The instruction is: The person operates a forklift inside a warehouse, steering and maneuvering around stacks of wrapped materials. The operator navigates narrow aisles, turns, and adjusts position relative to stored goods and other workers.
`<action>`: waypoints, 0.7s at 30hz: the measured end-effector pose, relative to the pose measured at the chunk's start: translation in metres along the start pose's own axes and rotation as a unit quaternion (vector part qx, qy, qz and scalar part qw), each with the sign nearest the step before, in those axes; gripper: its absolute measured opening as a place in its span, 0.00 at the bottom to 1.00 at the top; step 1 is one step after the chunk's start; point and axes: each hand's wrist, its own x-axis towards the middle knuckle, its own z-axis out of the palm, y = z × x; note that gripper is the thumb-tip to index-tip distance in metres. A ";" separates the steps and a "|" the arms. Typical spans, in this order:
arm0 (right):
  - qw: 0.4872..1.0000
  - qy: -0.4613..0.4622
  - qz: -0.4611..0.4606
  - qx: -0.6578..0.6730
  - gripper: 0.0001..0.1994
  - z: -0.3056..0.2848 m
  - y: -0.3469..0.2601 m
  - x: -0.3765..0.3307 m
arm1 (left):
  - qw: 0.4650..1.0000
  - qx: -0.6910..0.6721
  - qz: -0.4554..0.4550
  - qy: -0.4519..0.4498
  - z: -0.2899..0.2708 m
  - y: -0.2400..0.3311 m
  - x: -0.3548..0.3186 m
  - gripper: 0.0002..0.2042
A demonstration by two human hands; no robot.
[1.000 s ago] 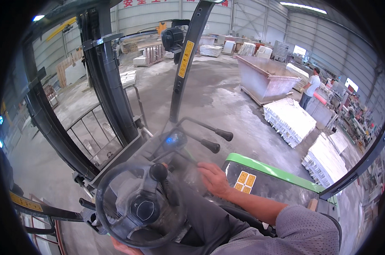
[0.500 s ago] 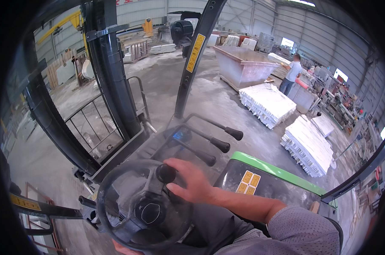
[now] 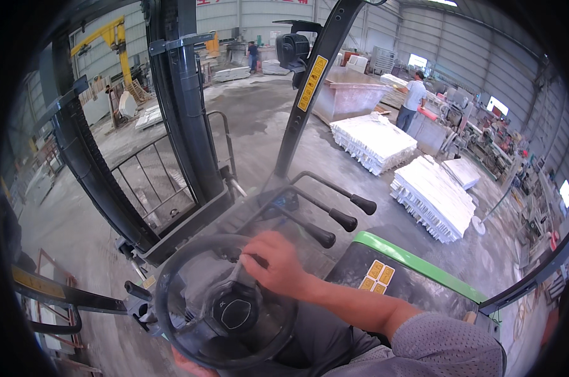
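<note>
My right hand [image 3: 273, 264] is wrapped round the dark spinner knob [image 3: 257, 258] on the upper right of a black steering wheel [image 3: 165, 295]. The fingers cover most of the knob. Under the lower left of the rim a small part of my left hand [image 3: 191, 364] shows; its fingers are hidden, so I cannot see whether it holds anything. To the right of the wheel stand three bent levers with black grips [image 3: 343, 219], with neither hand on them. My right forearm reaches in from the lower right, with a grey perforated sleeve [image 3: 448, 339].
Ahead rises the black forklift mast [image 3: 184, 125] with a barred guard. A pillar [image 3: 309, 88] carries a lamp. Stacked white slabs [image 3: 432, 195], a large bin [image 3: 347, 97] and a person in a light shirt [image 3: 413, 100] are on the right. Another person [image 3: 253, 58] stands far off.
My right hand has closed round the knob, where its fingers were spread beside it before. The surroundings have shifted in view, and the distant person has come into sight.
</note>
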 end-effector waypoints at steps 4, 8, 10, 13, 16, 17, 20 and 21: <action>1.000 -0.006 0.006 -0.008 0.06 -0.121 -0.080 -0.092 | 1.000 0.008 0.009 0.003 -0.074 0.068 -0.146 0.18; 1.000 0.004 0.004 -0.006 0.06 -0.235 -0.152 -0.187 | 1.000 0.019 0.013 0.006 -0.148 0.122 -0.266 0.18; 1.000 0.000 0.006 -0.006 0.06 -0.292 -0.184 -0.239 | 1.000 0.024 0.017 0.007 -0.177 0.140 -0.326 0.18; 1.000 -0.022 0.013 -0.010 0.05 -0.379 -0.231 -0.323 | 0.999 0.038 0.017 0.008 -0.226 0.165 -0.423 0.19; 0.998 -0.054 0.022 -0.015 0.06 -0.460 -0.273 -0.404 | 0.999 0.047 0.017 0.004 -0.264 0.191 -0.504 0.19; 0.997 -0.069 0.027 -0.012 0.06 -0.488 -0.289 -0.433 | 0.999 0.050 0.017 0.003 -0.276 0.201 -0.532 0.19; 0.993 -0.116 0.035 0.006 0.07 -0.570 -0.345 -0.517 | 0.998 0.058 0.015 0.000 -0.308 0.242 -0.627 0.20; 0.990 -0.133 0.028 0.018 0.07 -0.593 -0.364 -0.541 | 0.998 0.060 0.014 -0.002 -0.322 0.257 -0.644 0.20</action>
